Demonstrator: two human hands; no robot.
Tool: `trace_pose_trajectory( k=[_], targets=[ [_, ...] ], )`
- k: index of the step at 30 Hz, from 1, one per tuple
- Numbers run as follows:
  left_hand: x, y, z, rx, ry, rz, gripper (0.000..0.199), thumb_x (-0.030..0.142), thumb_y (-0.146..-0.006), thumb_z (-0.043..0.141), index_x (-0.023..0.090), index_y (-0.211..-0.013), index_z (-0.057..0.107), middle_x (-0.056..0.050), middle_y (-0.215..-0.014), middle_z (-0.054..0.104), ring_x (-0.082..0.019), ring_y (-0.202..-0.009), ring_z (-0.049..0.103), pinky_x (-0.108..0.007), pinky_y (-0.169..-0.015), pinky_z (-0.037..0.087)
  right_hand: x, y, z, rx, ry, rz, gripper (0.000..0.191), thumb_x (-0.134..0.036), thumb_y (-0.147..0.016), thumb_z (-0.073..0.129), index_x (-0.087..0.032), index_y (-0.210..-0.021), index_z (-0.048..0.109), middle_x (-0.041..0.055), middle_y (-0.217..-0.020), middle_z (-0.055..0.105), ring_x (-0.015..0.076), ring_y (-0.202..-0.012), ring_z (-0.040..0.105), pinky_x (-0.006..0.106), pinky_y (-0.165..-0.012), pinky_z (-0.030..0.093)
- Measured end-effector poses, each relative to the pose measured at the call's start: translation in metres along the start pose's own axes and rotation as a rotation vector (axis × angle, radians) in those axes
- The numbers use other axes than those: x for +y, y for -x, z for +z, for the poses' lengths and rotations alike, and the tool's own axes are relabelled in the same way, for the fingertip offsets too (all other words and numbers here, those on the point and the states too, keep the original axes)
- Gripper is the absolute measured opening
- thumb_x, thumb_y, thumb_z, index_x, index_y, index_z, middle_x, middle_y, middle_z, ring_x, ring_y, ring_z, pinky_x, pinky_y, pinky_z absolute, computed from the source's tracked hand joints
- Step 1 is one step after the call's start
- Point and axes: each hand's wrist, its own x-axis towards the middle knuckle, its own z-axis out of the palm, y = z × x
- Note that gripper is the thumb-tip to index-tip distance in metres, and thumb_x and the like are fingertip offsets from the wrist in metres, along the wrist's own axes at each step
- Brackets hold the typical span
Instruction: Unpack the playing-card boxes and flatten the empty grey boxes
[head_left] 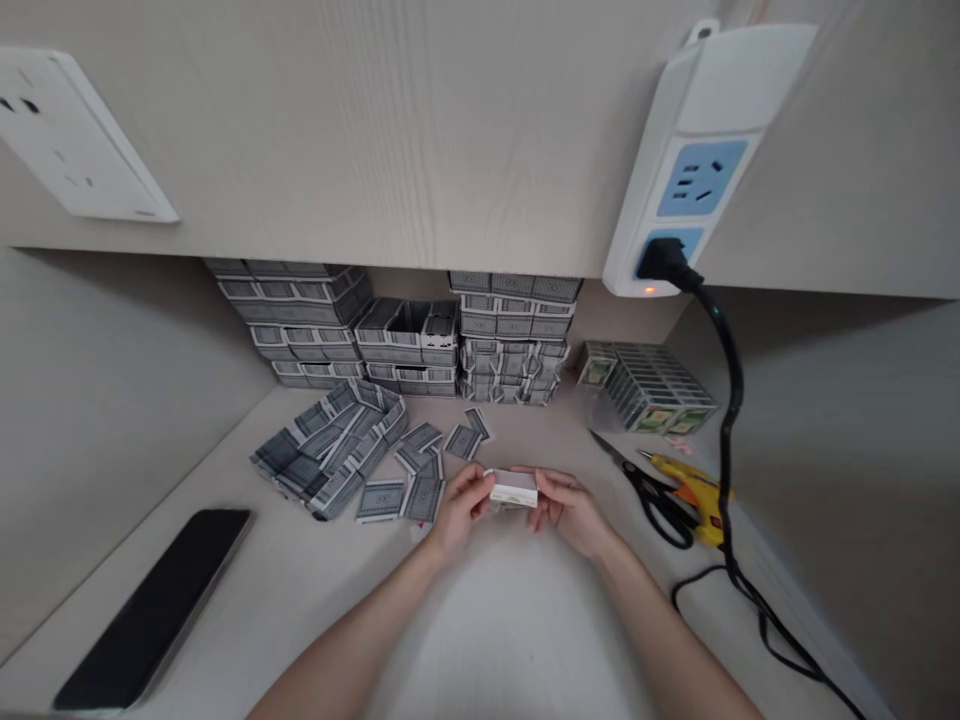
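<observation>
Both hands hold a small white card box (514, 487) near the middle of the table. My left hand (459, 508) grips its left end, thumb on top. My right hand (568, 508) pinches its right end between thumb and fingers. Whether cards are inside cannot be seen. Just left of my left hand lie several loose playing cards (380, 500), with grey patterned backs up. Farther left, an open tray folded from such cards (330, 450) rests tilted on the table.
Stacks of card-built blocks (514, 325) line the back under the panel. Wrapped card packs (660, 385) stand at the back right. Black scissors (652, 490) and a yellow glue gun (701, 495) lie right, beside a hanging black cable (731, 400). A black phone (154, 605) lies left.
</observation>
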Motion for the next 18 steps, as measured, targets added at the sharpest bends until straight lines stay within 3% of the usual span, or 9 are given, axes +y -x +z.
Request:
trace_pose_trajectory(
  k=[3,6,13,18],
  targets=[
    [0.0000,-0.0001,0.0000,0.003,0.010,0.018,0.035,0.045,-0.068,0.058,0.017,-0.060,0.039,0.008,-0.047,0.032,-0.005,-0.042,0.027,-0.019,-0.043,0.018,0.0013,-0.0012,-0.0012,-0.128,-0.096,0.126,0.042,-0.043,-0.079,0.049,-0.017,-0.111,0.055,0.0114,-0.090,0.065,0.0196,-0.063,0.065,0.027,-0.047,0.050],
    [-0.0007,-0.0001,0.0003,0.032,-0.040,0.079,0.033,0.045,-0.070,0.056,0.017,-0.062,0.041,0.007,-0.050,0.033,-0.005,-0.045,0.027,-0.019,-0.044,0.020,0.0071,-0.0038,0.0007,-0.157,-0.140,0.114,0.041,-0.046,-0.081,0.045,-0.016,-0.107,0.057,0.0138,-0.102,0.062,0.0239,-0.078,0.065,0.037,-0.062,0.052],
    [0.0037,0.0031,-0.0008,0.041,-0.255,0.164,0.030,0.044,-0.074,0.052,0.017,-0.063,0.043,0.005,-0.056,0.035,-0.008,-0.052,0.033,-0.019,-0.049,0.025,0.0047,-0.0034,0.0038,0.040,0.047,-0.253,0.027,-0.034,-0.066,0.067,-0.020,-0.089,0.065,0.0093,-0.113,0.058,0.0252,-0.104,0.053,0.041,-0.085,0.042],
    [0.0047,0.0020,-0.0004,0.056,-0.387,0.167,0.030,0.047,-0.076,0.048,0.017,-0.070,0.051,0.002,-0.060,0.045,-0.011,-0.058,0.040,-0.021,-0.053,0.029,0.0026,-0.0014,0.0056,0.119,0.195,-0.459,0.020,-0.033,-0.065,0.068,-0.023,-0.081,0.064,0.0069,-0.106,0.058,0.0238,-0.101,0.053,0.041,-0.085,0.040]
  ],
)
